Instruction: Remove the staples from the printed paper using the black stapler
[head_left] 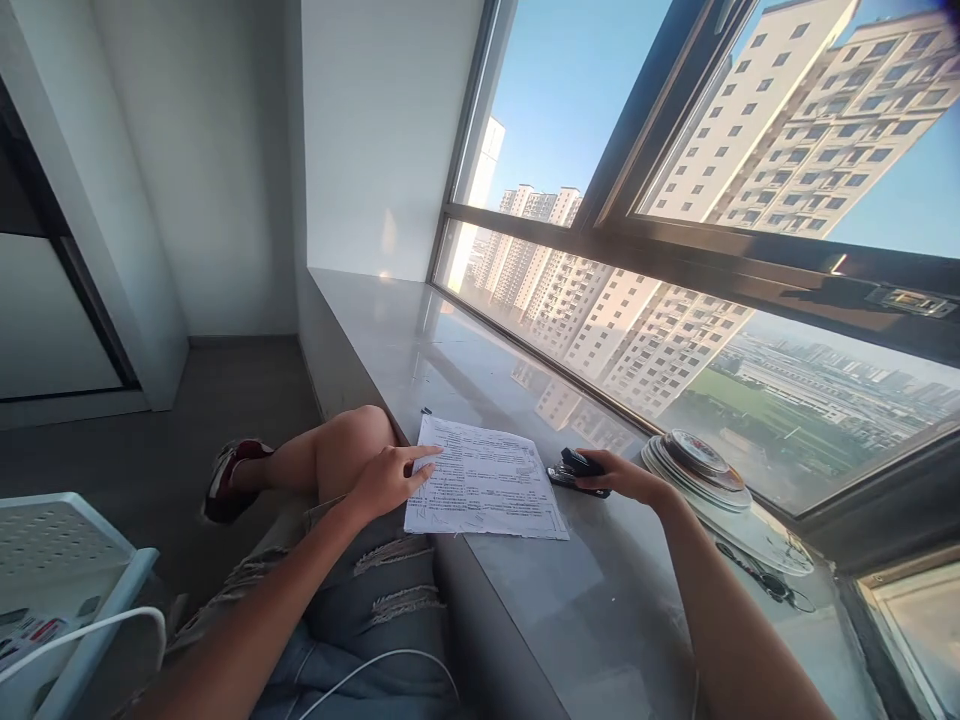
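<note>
A sheet of printed paper (487, 480) lies on the grey window ledge, its near left edge reaching past the ledge's front edge. My left hand (386, 480) rests at the paper's left side, index finger and thumb stretched apart over the print. At the opposite side, my right hand (615, 475) is wrapped around a black stapler (581, 462). The stapler's front end is at the paper's right edge; whether the sheet sits between its jaws, I cannot tell. Beyond the paper's top left corner is a small dark object (426, 411), too small to name.
Stacked round discs (701, 465) stand on the ledge (540, 610) by the window, right of my right hand. A dark cord (765, 580) lies near them. A white cart (67, 550) with a white cable (112, 622) is at lower left. My legs are beside the ledge.
</note>
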